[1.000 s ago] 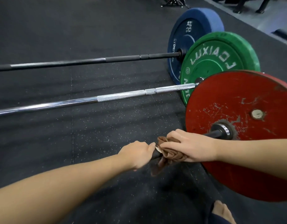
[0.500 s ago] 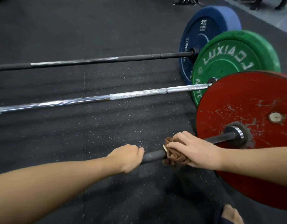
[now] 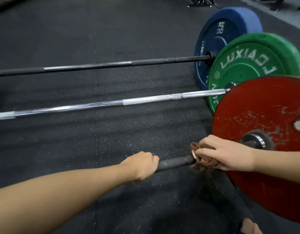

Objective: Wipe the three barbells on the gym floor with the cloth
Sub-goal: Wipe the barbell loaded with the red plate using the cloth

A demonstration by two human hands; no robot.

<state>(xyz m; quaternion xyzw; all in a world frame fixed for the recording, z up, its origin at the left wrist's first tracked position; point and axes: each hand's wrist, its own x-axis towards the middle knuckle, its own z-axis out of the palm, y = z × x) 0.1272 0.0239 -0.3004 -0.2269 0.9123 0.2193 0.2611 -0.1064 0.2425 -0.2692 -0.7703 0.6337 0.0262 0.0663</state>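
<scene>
On nearest bar (image 3: pixel 174 163): right fingers (image 3: pixel 207 150) clamp cloth (image 3: pixel 202 162).

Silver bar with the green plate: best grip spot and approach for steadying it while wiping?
Grip the silver barbell on its knurled band near the green plate, from above, fingers wrapping under. The plate holds the shaft level off the floor, so there is likely room beneath; knurl should slip less than smooth chrome.
</scene>
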